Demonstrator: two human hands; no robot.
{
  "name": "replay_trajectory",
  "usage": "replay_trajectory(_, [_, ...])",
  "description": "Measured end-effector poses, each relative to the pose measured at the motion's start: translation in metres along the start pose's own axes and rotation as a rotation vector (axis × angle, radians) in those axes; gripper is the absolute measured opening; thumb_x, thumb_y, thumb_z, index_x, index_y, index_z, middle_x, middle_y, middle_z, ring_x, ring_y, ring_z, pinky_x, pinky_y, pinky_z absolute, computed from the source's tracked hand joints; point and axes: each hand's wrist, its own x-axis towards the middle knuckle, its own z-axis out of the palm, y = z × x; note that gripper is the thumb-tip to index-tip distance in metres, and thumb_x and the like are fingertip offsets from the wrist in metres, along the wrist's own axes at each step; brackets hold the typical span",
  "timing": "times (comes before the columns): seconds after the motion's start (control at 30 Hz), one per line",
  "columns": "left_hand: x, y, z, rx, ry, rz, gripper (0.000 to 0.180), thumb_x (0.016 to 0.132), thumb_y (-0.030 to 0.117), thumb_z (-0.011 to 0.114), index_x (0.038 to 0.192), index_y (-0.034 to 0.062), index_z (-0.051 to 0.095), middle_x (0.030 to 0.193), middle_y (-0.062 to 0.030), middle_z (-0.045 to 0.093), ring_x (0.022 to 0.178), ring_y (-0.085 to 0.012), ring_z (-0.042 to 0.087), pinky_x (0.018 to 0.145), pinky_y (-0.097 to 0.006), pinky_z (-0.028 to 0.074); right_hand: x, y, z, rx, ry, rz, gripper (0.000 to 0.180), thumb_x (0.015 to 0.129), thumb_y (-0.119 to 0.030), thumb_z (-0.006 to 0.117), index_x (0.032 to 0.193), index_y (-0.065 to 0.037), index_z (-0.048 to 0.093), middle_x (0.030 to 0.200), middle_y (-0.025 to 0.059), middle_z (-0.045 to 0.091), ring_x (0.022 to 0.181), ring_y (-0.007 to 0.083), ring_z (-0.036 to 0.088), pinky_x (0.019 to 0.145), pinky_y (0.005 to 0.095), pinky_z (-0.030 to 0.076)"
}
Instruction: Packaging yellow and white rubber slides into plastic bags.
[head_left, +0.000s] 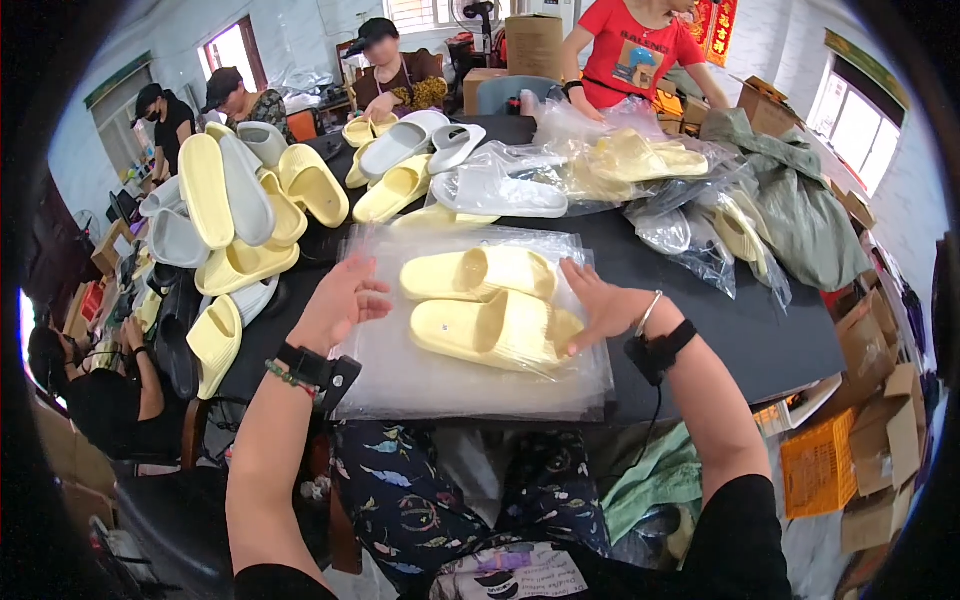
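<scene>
Two pale yellow slippers, a far one and a near one, lie side by side in front of me, toe ends to the right. Beneath them is a stack of clear plastic bags. Shiny film shows around the toe ends, but I cannot tell whether the pair is inside a bag. My left hand hovers by the bags' left side, fingers apart and holding nothing. At the toe ends, my right hand has its fingers stretched out, with the thumb at the near slipper's toe. Both wrists wear black straps.
Loose yellow and grey slippers are heaped on the black table at the left and far middle. Bagged slippers lie far right beside a grey-green sack. Several people work around the table. An orange crate and cardboard boxes stand at right.
</scene>
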Motion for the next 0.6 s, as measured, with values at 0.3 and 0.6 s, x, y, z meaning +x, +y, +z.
replay_trajectory(0.3, [-0.028, 0.006, 0.003, 0.183, -0.243, -0.038, 0.019, 0.094, 0.020, 0.061, 0.101, 0.0020, 0.059, 0.078, -0.0066, 0.064, 0.067, -0.0178, 0.065, 0.066, -0.028, 0.055, -0.006, -0.003, -0.006, -0.228, -0.138, 0.094, 0.154, 0.044, -0.059, 0.087, 0.151, -0.002, -0.008, 0.159, 0.0222, -0.001, 0.146, 0.0420, -0.004, 0.115, 0.0563, 0.015])
replay_trajectory(0.6, [-0.043, 0.029, -0.007, 0.231, -0.367, -0.121, 0.023, 0.098, 0.020, 0.053, 0.112, 0.0019, 0.057, 0.083, -0.0111, 0.067, 0.071, -0.0241, 0.071, 0.062, -0.030, 0.058, 0.002, -0.018, 0.012, -0.289, -0.170, 0.081, 0.156, 0.041, -0.057, 0.088, 0.150, 0.000, -0.007, 0.158, 0.0225, -0.001, 0.146, 0.0419, -0.004, 0.114, 0.0585, 0.013])
